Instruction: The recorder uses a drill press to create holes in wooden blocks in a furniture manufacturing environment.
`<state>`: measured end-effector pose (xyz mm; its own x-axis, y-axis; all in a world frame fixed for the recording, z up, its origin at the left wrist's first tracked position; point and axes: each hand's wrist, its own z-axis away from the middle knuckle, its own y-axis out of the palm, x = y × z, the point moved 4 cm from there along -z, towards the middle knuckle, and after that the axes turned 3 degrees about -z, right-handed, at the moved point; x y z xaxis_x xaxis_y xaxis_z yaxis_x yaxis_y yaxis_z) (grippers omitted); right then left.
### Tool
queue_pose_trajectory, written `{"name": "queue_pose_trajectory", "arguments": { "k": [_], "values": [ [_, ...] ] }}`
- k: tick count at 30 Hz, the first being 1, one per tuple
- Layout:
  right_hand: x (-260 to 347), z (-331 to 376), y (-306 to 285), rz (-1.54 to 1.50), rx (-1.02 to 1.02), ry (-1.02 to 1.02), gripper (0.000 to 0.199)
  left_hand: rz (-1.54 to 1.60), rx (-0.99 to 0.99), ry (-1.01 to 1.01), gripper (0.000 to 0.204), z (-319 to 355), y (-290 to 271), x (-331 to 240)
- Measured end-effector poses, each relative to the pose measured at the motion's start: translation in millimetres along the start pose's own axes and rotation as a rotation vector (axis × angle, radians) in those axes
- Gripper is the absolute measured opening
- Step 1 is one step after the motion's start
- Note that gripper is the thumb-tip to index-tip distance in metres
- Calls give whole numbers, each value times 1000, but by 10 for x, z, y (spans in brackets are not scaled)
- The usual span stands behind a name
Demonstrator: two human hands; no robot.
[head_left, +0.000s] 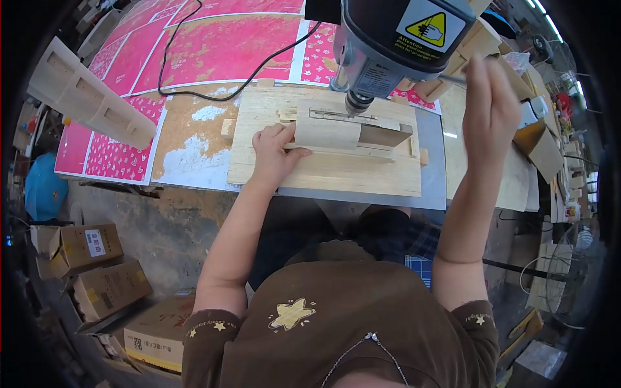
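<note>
A bench drill press (404, 45) stands over a pale plywood board (323, 178). Under its chuck (358, 102) lies a pale wooden workpiece (326, 132) with a long slot in its upper face. The chuck hides part of that slot, and I cannot tell whether a bit touches the wood. My left hand (275, 152) is closed on the workpiece's left end, thumb along the front. Raised at the right of the machine, my right hand (490, 110) is closed around the end of the drill press lever (453, 79); its fingers are slightly blurred.
Small wooden strips (288, 115) border the workpiece. A tall stack of pale slotted wooden pieces (94, 97) stands at the left. A black cable (226, 97) crosses the pink-covered table (239, 52). Cardboard boxes (110, 291) sit on the floor, lower left. An open carton (540, 149) is at right.
</note>
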<state>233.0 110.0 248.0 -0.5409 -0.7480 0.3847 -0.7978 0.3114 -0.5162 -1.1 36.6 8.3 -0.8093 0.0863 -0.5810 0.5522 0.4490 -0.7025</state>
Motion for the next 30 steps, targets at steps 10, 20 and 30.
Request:
{"name": "queue_pose_trajectory", "arguments": {
  "k": [10, 20, 30],
  "values": [
    [-385, 1199, 641, -40, -21, -44, 13, 5, 8, 3, 54, -14, 19, -11],
    [-48, 407, 150, -107, -173, -109, 10, -38, 13, -27, 40, 21, -16, -23],
    [-424, -661, 319, -101, -71, 113, 31, -39, 53, 31, 55, -64, 298, -277]
  ]
}}
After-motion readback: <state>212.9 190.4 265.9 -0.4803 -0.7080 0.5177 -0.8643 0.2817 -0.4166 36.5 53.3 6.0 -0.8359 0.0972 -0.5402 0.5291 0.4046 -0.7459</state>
